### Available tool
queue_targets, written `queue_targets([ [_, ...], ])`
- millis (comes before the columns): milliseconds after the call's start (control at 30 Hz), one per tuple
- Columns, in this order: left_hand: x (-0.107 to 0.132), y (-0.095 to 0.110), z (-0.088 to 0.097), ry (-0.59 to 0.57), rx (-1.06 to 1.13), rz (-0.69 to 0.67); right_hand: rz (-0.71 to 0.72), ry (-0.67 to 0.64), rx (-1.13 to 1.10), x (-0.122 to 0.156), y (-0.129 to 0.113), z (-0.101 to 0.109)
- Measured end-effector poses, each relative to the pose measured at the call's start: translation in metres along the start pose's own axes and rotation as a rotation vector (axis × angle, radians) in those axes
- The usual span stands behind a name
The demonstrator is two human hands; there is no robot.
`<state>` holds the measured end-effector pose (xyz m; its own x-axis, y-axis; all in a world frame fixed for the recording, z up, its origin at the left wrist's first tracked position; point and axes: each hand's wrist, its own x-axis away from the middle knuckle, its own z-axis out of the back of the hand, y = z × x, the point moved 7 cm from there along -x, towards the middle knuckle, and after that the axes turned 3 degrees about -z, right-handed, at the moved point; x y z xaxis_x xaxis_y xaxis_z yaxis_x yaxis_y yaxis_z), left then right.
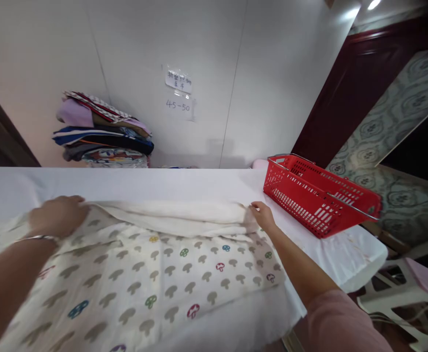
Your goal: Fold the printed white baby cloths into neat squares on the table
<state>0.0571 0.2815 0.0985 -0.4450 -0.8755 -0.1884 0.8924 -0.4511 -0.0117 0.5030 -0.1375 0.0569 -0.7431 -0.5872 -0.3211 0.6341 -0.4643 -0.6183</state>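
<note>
A white cloth with a mushroom print [177,269] lies spread on the table in front of me, mostly grey mushrooms with a few coloured ones. Its far edge is turned over, showing a plain white strip [184,215]. At the left end of that strip, my left hand [57,216] is closed on the cloth, its fingertips partly hidden and a bracelet [39,238] on the wrist. My right hand [262,215] pinches the right end of the turned edge between thumb and fingers.
A red plastic basket [302,195] with metal handles stands on the white-covered table [214,181] at the right. Behind the table, folded clothes [105,132] are stacked against the wall, with paper labels [179,93]. A white plastic chair [393,298] is at lower right.
</note>
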Motion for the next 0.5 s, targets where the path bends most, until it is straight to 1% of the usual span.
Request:
queue_targets([
  [33,0.003,0.027,0.003,0.014,-0.029,-0.021,-0.012,0.007,-0.002,-0.004,0.004,-0.006],
  [67,0.01,0.062,0.004,0.044,-0.019,-0.154,-0.019,0.005,-0.005,-0.006,0.008,-0.013],
  [133,0.033,0.13,0.003,0.134,0.133,-0.414,-0.014,-0.02,-0.017,0.0,0.016,-0.024],
  [167,0.05,0.162,0.002,0.168,0.242,-0.543,-0.007,-0.031,-0.023,0.005,0.02,-0.028],
  [233,0.089,0.22,-0.004,0.173,0.419,-0.778,-0.002,-0.024,-0.032,0.016,0.03,-0.029],
  [267,0.109,0.245,-0.005,0.169,0.472,-0.85,-0.013,-0.001,-0.035,0.021,0.036,-0.027],
  [333,0.148,0.293,-0.007,0.095,0.528,-1.004,-0.068,0.072,-0.037,0.029,0.052,-0.02],
  [367,0.166,0.314,-0.008,0.044,0.547,-1.073,-0.104,0.11,-0.039,0.031,0.059,-0.017],
  [400,0.18,0.332,-0.008,0.01,0.563,-1.115,-0.137,0.142,-0.041,0.033,0.066,-0.015],
  [433,0.189,0.348,-0.009,-0.019,0.572,-1.138,-0.161,0.163,-0.045,0.035,0.07,-0.014],
  [500,0.196,0.369,-0.015,-0.052,0.582,-1.111,-0.173,0.176,-0.054,0.036,0.074,-0.016],
])
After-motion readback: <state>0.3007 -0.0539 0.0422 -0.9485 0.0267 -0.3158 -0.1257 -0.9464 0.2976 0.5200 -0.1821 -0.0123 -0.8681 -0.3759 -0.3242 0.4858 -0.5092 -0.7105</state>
